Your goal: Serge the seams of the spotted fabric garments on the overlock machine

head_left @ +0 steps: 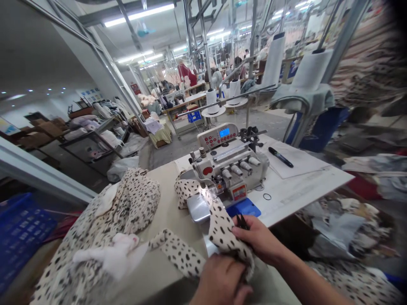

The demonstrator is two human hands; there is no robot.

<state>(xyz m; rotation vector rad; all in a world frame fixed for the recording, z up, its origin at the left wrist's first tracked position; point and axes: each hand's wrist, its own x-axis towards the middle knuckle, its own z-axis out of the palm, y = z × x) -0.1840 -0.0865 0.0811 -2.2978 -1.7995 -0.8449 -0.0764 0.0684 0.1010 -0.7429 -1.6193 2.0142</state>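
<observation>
While I watch from afar, my right hand [252,235] holds dark snips [242,222] and pinches the spotted cloth [221,222]; my left hand [220,278], just beside it, is closed on the cloth's lower end; the cloth stretches from the machine [230,163] to both hands; a spotted pile [140,203] lies to the left.

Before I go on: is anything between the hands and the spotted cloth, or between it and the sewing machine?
Nothing visible. The left hand and right hand are both on the cloth, which runs unblocked to the machine. A dark tool in the right hand points up beside the cloth.
</observation>
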